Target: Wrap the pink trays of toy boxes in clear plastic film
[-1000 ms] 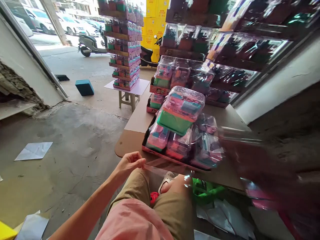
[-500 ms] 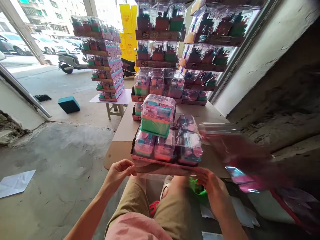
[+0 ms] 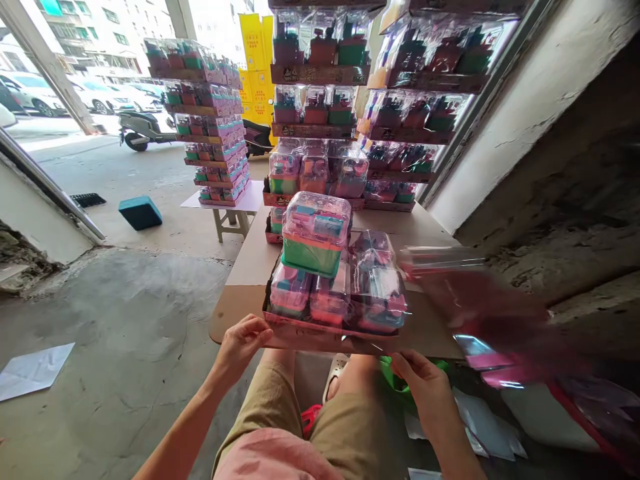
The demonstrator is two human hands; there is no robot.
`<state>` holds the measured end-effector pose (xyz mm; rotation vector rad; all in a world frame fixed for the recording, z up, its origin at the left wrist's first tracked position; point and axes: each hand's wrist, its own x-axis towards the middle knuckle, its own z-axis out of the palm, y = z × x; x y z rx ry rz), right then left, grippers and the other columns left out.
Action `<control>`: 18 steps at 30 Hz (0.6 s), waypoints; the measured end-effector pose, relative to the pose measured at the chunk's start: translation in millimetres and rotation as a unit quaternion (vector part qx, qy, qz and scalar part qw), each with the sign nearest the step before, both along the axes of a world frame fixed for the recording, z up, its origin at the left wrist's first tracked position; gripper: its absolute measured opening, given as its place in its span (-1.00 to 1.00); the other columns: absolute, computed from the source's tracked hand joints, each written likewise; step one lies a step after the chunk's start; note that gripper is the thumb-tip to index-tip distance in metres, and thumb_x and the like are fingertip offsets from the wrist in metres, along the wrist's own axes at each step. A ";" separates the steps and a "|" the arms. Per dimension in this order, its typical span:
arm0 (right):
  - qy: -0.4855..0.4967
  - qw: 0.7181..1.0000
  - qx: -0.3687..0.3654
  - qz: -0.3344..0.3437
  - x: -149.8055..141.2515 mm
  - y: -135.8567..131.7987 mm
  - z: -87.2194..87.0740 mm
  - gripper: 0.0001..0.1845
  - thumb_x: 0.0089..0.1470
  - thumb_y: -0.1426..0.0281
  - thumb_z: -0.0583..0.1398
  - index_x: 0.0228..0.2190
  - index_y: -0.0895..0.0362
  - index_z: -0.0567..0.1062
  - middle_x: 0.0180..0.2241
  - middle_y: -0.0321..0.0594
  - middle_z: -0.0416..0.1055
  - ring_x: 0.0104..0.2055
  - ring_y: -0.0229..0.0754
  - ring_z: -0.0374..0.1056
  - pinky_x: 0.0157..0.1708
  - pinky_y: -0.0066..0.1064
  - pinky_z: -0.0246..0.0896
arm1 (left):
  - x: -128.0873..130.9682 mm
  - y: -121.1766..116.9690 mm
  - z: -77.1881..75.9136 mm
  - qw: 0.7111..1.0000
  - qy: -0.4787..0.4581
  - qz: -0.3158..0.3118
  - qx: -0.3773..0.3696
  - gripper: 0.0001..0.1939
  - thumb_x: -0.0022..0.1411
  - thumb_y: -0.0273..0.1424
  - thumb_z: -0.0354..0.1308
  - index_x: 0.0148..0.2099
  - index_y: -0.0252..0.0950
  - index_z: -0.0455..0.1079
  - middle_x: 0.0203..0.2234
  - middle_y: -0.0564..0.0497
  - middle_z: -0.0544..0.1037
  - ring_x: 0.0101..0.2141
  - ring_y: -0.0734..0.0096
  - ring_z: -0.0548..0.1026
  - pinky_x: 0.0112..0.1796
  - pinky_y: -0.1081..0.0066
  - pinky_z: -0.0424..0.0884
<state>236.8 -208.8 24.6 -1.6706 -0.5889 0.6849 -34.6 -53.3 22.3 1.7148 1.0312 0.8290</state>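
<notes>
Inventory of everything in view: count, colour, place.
table: 1, brown, centre
front tray: 1, dark red, near table edge
lidded boxes: several, pink/green/teal, in front tray
top box: 1, green base, stacked on those
tray stacks: 3, pink/green, two on table, one on stool
stool: 1, grey-green, left
block: 1, teal, left floor
paper: 1, white, left floor
crates: several, yellow, back
scooter: 1, grey, back left
cars: several, mostly white, outside
bag: 1, green, below table
blurred plastic: count unclear, reddish, right
film: 1, clear, between hands
left hand, right hand: pinching film
</notes>
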 end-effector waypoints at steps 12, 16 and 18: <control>-0.071 0.997 -0.031 -0.005 5.8 8.3 -12.8 -0.56 -0.31 0.04 0.25 -0.45 0.13 0.56 -0.39 -0.10 0.53 -0.34 -0.07 0.38 -0.31 -0.27 0.28 | 11.8 5.5 -6.2 0.982 0.080 0.073 0.158 -0.80 0.12 -0.31 0.10 -0.47 -0.26 0.44 -0.34 0.01 0.31 -0.50 0.52 0.33 -0.43 0.45 0.33; -0.068 0.997 -0.039 -0.013 7.4 9.5 -13.4 -0.59 -0.36 0.06 0.26 -0.50 0.11 0.56 -0.42 -0.10 0.53 -0.36 -0.04 0.39 -0.31 -0.24 0.29 | 11.6 8.0 -8.2 0.979 0.079 0.072 0.172 -0.77 0.14 -0.27 0.10 -0.47 -0.26 0.45 -0.24 -0.03 0.32 -0.43 0.48 0.39 -0.42 0.45 0.34; -0.085 0.996 -0.037 -0.011 7.3 10.3 -13.4 -0.61 -0.33 0.06 0.25 -0.51 0.11 0.56 -0.45 -0.12 0.52 -0.39 -0.06 0.39 -0.34 -0.25 0.29 | 11.6 9.4 -8.4 0.979 0.079 0.067 0.175 -0.75 0.16 -0.27 0.10 -0.49 -0.26 0.45 -0.18 -0.05 0.34 -0.37 0.43 0.42 -0.39 0.43 0.34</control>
